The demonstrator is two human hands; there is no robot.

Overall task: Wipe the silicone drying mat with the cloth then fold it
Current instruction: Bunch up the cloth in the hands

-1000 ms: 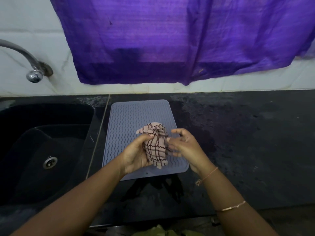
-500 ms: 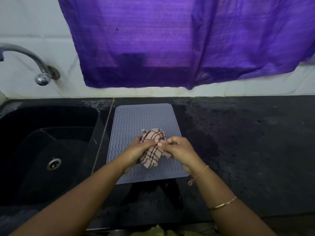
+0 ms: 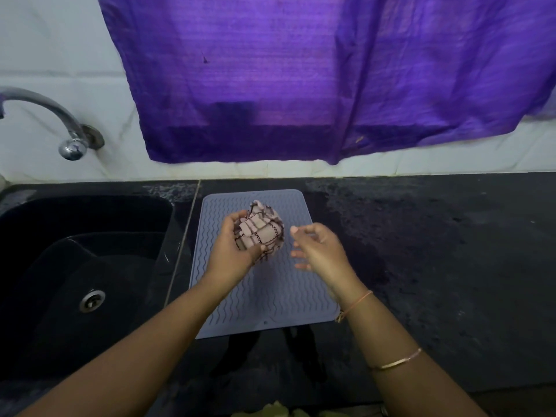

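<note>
Well, the left hand has the checked cloth bunched in a closed grip, held above the grey silicone mat lying flat on the dark counter. The right hand is beside it, fingers loose, holding nothing.
</note>
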